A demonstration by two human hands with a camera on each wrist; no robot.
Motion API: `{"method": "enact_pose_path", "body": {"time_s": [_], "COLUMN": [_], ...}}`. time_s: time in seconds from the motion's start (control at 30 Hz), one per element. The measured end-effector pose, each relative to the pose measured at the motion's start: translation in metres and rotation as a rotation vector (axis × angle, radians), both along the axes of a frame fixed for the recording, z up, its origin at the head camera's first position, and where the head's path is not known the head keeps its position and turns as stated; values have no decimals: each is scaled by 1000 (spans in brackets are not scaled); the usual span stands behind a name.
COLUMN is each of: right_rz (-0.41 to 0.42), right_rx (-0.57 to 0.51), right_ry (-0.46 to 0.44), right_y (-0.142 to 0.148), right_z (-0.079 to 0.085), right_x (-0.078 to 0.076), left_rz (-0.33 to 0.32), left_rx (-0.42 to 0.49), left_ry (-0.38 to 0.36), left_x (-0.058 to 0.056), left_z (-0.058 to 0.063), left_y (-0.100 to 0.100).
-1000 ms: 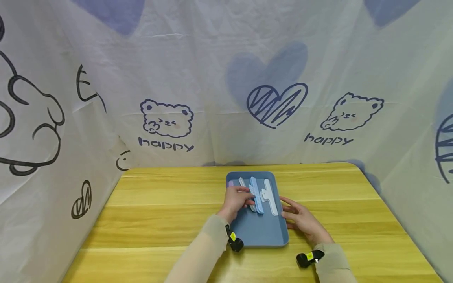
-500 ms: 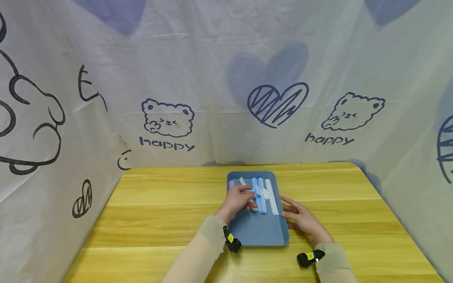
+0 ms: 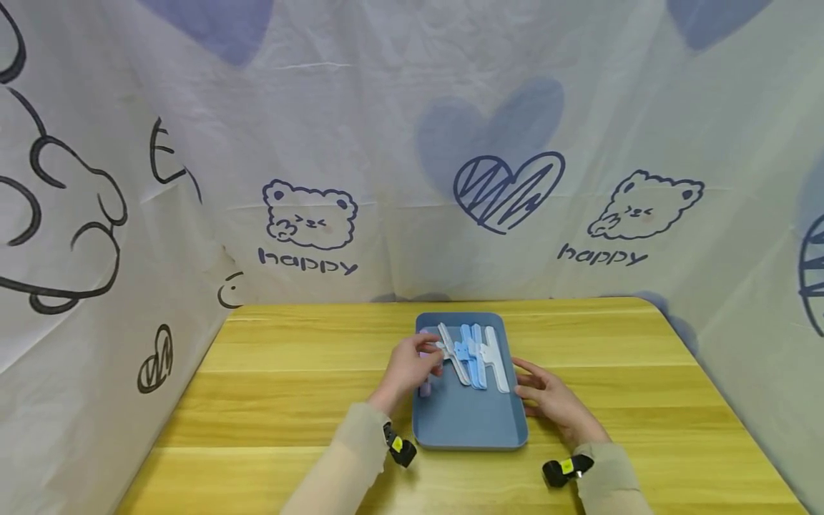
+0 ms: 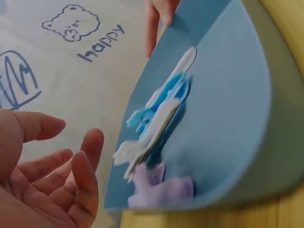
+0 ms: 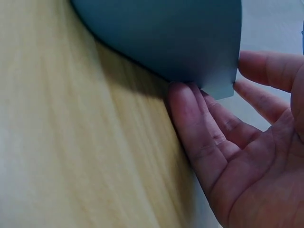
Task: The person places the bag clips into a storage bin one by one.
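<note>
Several plastic bag clips lie side by side in a blue-grey tray [image 3: 470, 425]. From the right there is a white clip [image 3: 498, 372], two blue clips [image 3: 472, 368] close together, another white clip [image 3: 460, 368] lying at a slant, and a purple clip [image 3: 425, 390] by the left wall. My left hand [image 3: 407, 366] hovers over the tray's left side and partly covers the purple clip. Its thumb and fingers are apart with nothing between them, as the left wrist view shows. Against the tray's right wall rest the fingers of my right hand [image 3: 555, 402].
The tray stands on a yellow wood-grain table [image 3: 309, 379]. Behind and at both sides hangs a white cloth [image 3: 399, 250] with bear and heart drawings. The near part of the tray's floor shows bare.
The left hand has let go of a blue clip, now beside the other blue one, and moved left toward the purple clip. My right hand stays at the tray's side.
</note>
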State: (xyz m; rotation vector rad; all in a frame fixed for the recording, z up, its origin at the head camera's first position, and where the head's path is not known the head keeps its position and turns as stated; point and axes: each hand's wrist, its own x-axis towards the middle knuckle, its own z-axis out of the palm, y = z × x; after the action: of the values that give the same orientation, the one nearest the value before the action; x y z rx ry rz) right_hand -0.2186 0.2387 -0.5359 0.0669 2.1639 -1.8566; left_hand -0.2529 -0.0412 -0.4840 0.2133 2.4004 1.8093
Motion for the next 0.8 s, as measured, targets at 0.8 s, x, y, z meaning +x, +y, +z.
{"method": "enact_pose_path", "body": {"time_s": [0.8], "right_rz": [95], "right_rx": [155], "right_ry": [211], "right_y": [7], "right_z": [31], "right_x": [-2], "left_rz": [160], "left_rx": [-305], "left_ry": [185], "left_x": [20], "left_z": [1], "left_y": [-87]}}
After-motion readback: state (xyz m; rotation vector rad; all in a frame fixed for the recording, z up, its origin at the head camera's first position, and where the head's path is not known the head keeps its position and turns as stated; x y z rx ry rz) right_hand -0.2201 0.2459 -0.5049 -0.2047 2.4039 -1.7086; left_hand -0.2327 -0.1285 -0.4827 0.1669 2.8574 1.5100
